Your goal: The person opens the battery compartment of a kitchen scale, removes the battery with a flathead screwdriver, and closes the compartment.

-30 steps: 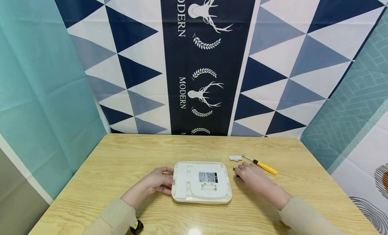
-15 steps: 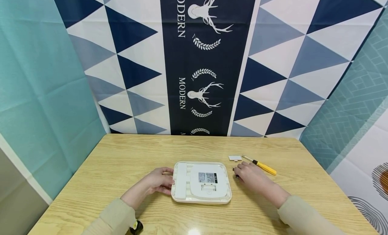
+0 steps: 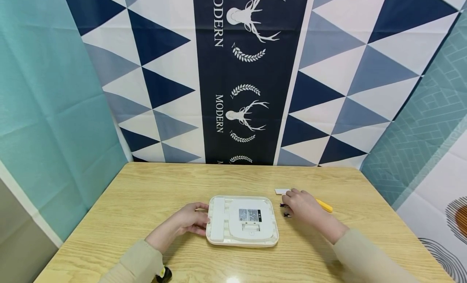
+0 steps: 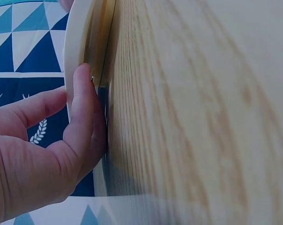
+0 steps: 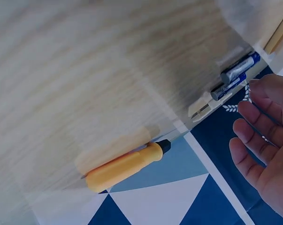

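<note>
A flat white device (image 3: pixel 251 230) with rounded corners lies on the table, its labelled side up and a small battery compartment (image 3: pixel 251 226) uncovered. My left hand (image 3: pixel 191 219) grips its left edge; in the left wrist view, fingers (image 4: pixel 82 93) reach around the rim. Beyond the device's right side, my right hand (image 3: pixel 304 206) hovers low, its fingers loosely bent around nothing. Two dark batteries, one (image 5: pixel 240 68) behind the other (image 5: pixel 228 87), lie on the table near its fingertips. A small white cover (image 3: pixel 281 191) sits just past that hand.
A yellow-handled screwdriver (image 5: pixel 125 168) lies to the right, partly hidden behind the right hand in the head view. Beside the left sleeve is a black and yellow object (image 3: pixel 164 274), its kind unclear. Patterned cloth (image 3: pixel 240 72) hangs along the table's far edge.
My right hand has lifted slightly away and up from the batteries, which show more plainly now. It covers more of the screwdriver. The left hand and the device stay put.
</note>
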The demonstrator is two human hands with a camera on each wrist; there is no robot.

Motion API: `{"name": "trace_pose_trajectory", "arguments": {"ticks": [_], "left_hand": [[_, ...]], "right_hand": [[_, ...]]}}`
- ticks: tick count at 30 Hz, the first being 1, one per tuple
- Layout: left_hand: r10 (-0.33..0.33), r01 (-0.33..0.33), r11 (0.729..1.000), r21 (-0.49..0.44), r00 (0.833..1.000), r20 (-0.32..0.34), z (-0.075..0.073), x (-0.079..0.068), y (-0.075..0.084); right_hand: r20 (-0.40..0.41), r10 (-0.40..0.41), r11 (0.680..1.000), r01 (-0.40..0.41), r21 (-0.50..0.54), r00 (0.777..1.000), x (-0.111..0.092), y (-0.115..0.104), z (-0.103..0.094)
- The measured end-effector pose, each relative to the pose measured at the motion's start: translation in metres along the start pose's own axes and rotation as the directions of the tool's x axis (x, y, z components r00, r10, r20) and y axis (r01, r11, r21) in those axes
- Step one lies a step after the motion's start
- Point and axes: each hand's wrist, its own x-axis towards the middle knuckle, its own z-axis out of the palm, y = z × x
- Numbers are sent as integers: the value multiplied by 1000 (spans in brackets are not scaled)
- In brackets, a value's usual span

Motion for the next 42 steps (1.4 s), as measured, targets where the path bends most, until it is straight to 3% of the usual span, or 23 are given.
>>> {"name": "trace_pose_trajectory", "arguments": {"ticks": [8,17,34,42], "left_hand": [[5,-5,1000,4,1000,-1,0,0,-1],[-7,7,1000,-3,1000,-1,1,-1,-1],[-1,1,1000,-2,1000,-3,1,-3,-3],[9,-9,1000,-1,1000,6,1,-4,0]], "right_hand": [[-58,-5,999,3,-34,998,9,11,6],[4,45,999,-45,4,999,17,19,17],[79,30,999,-31,18,996,25,22,28],[75,13,1000,-13,6,997,26,26,32]]}}
